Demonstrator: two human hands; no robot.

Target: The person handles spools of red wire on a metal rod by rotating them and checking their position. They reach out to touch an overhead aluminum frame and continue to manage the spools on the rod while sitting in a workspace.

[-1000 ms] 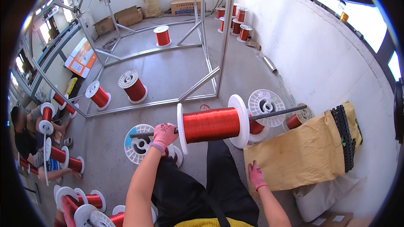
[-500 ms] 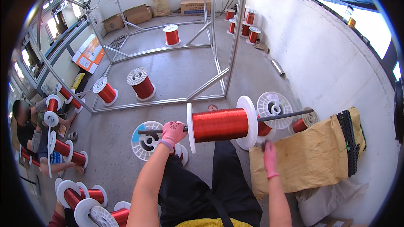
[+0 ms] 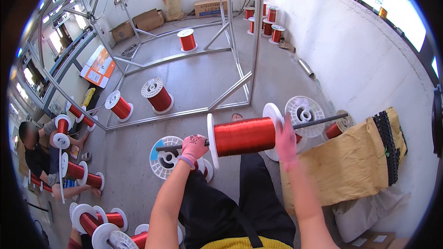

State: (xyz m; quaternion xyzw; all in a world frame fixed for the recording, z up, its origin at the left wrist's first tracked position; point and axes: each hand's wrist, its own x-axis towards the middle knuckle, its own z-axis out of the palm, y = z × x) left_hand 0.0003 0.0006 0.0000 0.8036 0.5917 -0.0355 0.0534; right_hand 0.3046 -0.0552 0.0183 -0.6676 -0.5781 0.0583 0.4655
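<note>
A spool of red wire (image 3: 244, 136) with white end flanges sits across a dark rod (image 3: 323, 120) in front of me, above my legs. My left hand (image 3: 194, 148), in a pink glove, is closed around the rod just left of the spool. My right hand (image 3: 287, 145), also gloved in pink, is at the right flange, fingers stretched upward and partly blurred. Whether it presses on the flange is hard to see. Beneath the rod's left end stands a white-flanged spool (image 3: 157, 168) with a blue patch. Another large spool (image 3: 314, 106) stands behind the rod's right side.
A metal frame (image 3: 184, 117) stands ahead, with red spools (image 3: 159, 97) inside it. Tan sacking (image 3: 339, 173) lies at right beside the white wall (image 3: 350, 41). At left a person (image 3: 39, 157) sits among several spools (image 3: 94, 180). More spools (image 3: 275, 33) stand at the back right.
My right hand has moved up and left from above the sacking to the spool's right flange. The left hand keeps its hold on the rod. The view has shifted slightly.
</note>
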